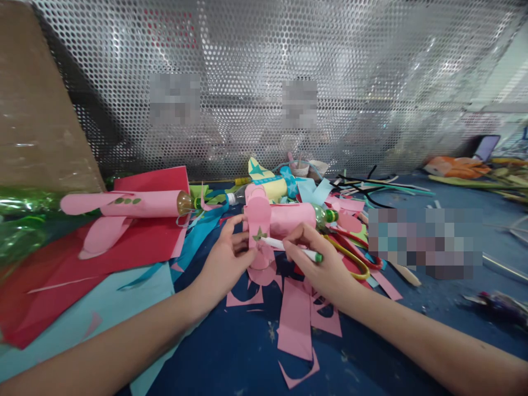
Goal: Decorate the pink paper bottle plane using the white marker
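Note:
A toy plane [292,219], made of a plastic bottle wrapped in pink paper, lies at the middle with its green-capped neck to the right. My left hand [231,250] grips the left edge of its rounded pink paper wing [259,258], with the thumb on the near part. In my right hand [315,256] is a white marker pen [274,242] with a green end. Its tip touches a green star [258,235] coloured on the wing. A second pink bottle plane [142,203] with green ovals rests to the left.
Pink paper scraps [295,322] lie on the blue table [231,352] near me. Scissors with yellow handles [355,261] are right of my hand. Red paper [136,247] and light-blue paper [103,308] spread leftward. A yellow-and-blue bottle plane [274,187] stands behind, before a perforated metal panel [247,99].

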Demonstrator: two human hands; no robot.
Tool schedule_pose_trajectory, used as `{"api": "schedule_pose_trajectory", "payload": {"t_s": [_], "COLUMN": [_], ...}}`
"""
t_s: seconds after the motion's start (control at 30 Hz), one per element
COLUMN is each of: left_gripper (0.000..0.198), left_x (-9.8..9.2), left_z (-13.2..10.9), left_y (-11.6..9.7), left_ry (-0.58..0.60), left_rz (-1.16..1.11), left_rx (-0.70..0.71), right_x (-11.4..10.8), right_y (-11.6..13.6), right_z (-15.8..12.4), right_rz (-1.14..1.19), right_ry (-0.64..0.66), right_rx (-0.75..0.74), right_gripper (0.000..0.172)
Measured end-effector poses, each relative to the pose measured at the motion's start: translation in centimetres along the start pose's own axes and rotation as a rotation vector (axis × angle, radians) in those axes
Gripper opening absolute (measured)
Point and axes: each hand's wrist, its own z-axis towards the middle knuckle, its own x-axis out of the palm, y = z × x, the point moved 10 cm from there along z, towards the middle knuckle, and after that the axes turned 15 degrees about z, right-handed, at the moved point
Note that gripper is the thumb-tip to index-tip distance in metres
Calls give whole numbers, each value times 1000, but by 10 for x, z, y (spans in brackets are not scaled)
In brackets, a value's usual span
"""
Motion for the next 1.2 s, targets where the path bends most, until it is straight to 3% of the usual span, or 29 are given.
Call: {"api": "schedule_pose_trajectory", "payload": {"t_s": [1.2], "left_gripper": [57], "left_x": [-1], "left_z": [0], "left_y": [-2], "left_ry": [-7], "left_rz": [-7], "left_rx": [-3], "right_x": [3], "right_y": [1], "right_z": [0], "right_rz": [5], "right_ry": [23], "right_rx": [7], "right_gripper": [20]}}
